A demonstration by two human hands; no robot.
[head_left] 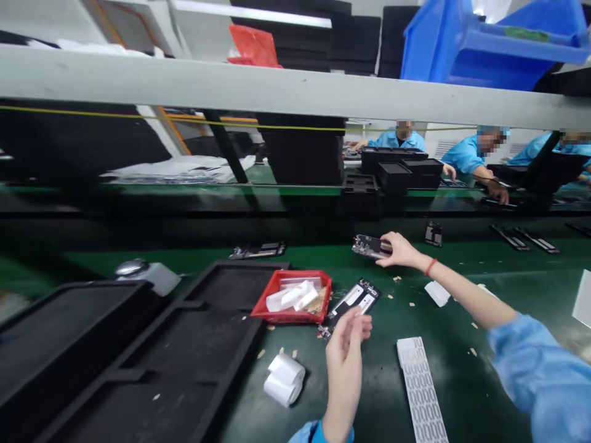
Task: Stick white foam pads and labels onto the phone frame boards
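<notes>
- Nearest the camera, the left hand (347,335) hovers with loosely curled, empty fingers just over the near end of a phone frame (351,303) lying flat on the green bench (462,369).
- Far out on the moving belt, the right hand (401,250) is closed on the end of a second phone board (368,246); motion blur makes it hard to tell how firm that pinch is.
- Beside the frame sits a red tray (292,296) of white pieces, with label rolls (284,378) and a sticker strip (421,391) closer in.
- Risk, as I judge it: the right arm is stretched far, so a thin end-pinch could let the board tip or drop onto the belt.
- Paper scraps scattered near the frame could foul it.
</notes>
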